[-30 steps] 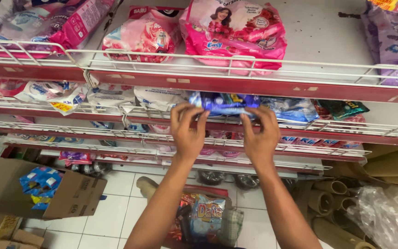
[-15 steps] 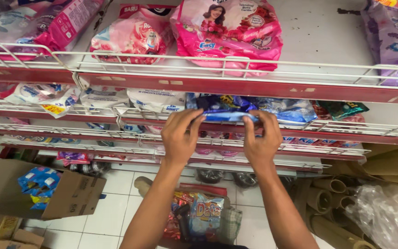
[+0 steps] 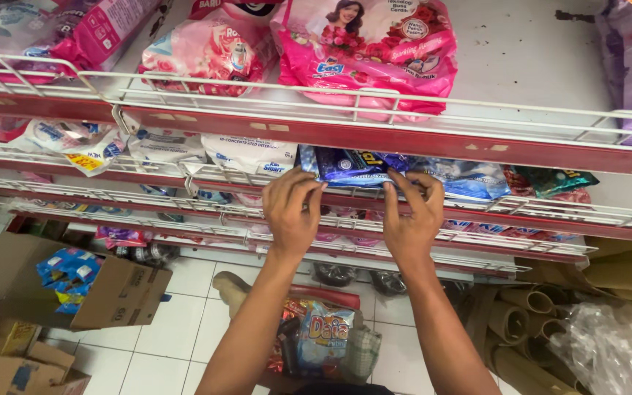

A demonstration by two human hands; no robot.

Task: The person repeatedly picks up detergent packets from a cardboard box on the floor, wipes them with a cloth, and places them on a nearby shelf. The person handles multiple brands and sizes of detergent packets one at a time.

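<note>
A dark blue detergent packet [image 3: 352,167] lies on the second shelf behind a white wire rail [image 3: 243,179]. My left hand [image 3: 292,212] grips its lower left edge with fingers curled up over the rail. My right hand [image 3: 412,216] holds the packet's lower right edge, fingertips against a pale blue packet [image 3: 469,178] beside it. Both forearms reach up from the bottom of the head view.
Pink detergent bags [image 3: 367,51] fill the top shelf, white packets [image 3: 246,153] sit left of my hands. Below, a basket of packets [image 3: 323,336] rests on the tiled floor, an open cardboard box [image 3: 111,292] stands at left, cardboard tubes [image 3: 521,322] at right.
Both hands have shifted slightly right and up along the second shelf, still on the dark blue packet, which sits further onto the shelf. The view has tilted a little.
</note>
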